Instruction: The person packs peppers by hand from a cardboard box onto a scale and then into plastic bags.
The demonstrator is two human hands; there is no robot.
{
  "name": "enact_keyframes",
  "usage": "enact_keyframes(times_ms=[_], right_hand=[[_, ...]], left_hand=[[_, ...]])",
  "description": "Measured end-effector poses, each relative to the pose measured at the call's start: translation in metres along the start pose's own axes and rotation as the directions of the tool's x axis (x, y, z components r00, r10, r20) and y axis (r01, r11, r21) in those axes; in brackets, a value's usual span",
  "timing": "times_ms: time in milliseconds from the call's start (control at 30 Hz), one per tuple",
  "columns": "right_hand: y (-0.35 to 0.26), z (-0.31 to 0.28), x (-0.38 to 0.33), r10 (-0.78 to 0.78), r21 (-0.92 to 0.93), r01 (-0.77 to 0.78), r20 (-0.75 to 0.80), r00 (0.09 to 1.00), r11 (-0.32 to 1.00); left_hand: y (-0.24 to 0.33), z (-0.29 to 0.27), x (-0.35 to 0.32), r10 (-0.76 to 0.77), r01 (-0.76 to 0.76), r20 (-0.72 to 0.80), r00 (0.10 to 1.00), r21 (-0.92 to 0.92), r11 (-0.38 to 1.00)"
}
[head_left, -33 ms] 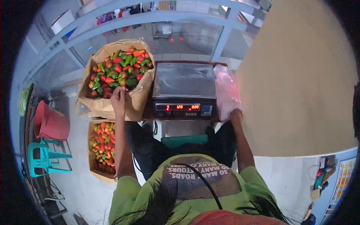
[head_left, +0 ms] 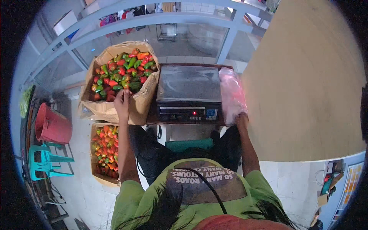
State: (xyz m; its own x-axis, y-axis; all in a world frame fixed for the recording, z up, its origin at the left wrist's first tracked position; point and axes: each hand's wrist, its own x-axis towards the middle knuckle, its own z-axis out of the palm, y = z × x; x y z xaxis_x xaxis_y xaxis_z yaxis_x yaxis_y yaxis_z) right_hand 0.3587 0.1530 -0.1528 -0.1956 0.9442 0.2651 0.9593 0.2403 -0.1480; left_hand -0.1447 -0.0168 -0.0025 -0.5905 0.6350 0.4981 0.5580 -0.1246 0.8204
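Red, green and orange peppers [head_left: 122, 73] fill a tall brown paper bag [head_left: 143, 97] left of the scale. At the bag's near rim, my left hand [head_left: 122, 102] is closed, its fingertips over the edge beside the peppers. A flat-topped digital scale [head_left: 188, 82] stands in front of me with nothing on its plate. Along its right side lies a bundle of pink and clear plastic bags [head_left: 232, 94]. My right hand [head_left: 240, 119] grips the near end of that bundle, its fingertips partly hidden by the plastic.
A lower carton of peppers [head_left: 105, 153] sits on the floor by my left forearm. Farther left are a red bucket [head_left: 53, 124] and a teal plastic chair [head_left: 48, 161]. A large tan board [head_left: 306, 88] fills the right side. Glass panels in a grey frame [head_left: 226, 44] rise beyond the scale.
The scale's red digits have gone dark, with only a small red light showing. The view has shifted very slightly; both hands hold their places.
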Motion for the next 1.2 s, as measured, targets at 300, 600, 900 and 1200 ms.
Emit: enact_keyframes(times_ms=[300,600,900,1200], right_hand=[[0.009,0.026,0.004,0.218,0.039,-0.223,0.099,0.971,0.974],[-0.007,0.021,-0.005,0.24,0.231,-0.202,-0.151,0.959,0.952],[-0.041,-0.043,0.005,0.466,0.321,-0.386,-0.226,0.855,0.865],[-0.046,-0.108,0.04,0.297,0.094,-0.287,-0.122,0.947,0.953]], left_hand=[[0.015,0.004,-0.003,-0.044,0.044,-0.007,0.999,0.07,0.997],[0.004,0.0,-0.005,-0.019,0.02,-0.017,1.0,0.079,0.997],[0.004,0.005,-0.005,-0.054,0.054,0.014,0.998,0.0,0.999],[0.004,-0.005,-0.007,-0.085,0.088,0.059,0.995,-0.063,0.994]])
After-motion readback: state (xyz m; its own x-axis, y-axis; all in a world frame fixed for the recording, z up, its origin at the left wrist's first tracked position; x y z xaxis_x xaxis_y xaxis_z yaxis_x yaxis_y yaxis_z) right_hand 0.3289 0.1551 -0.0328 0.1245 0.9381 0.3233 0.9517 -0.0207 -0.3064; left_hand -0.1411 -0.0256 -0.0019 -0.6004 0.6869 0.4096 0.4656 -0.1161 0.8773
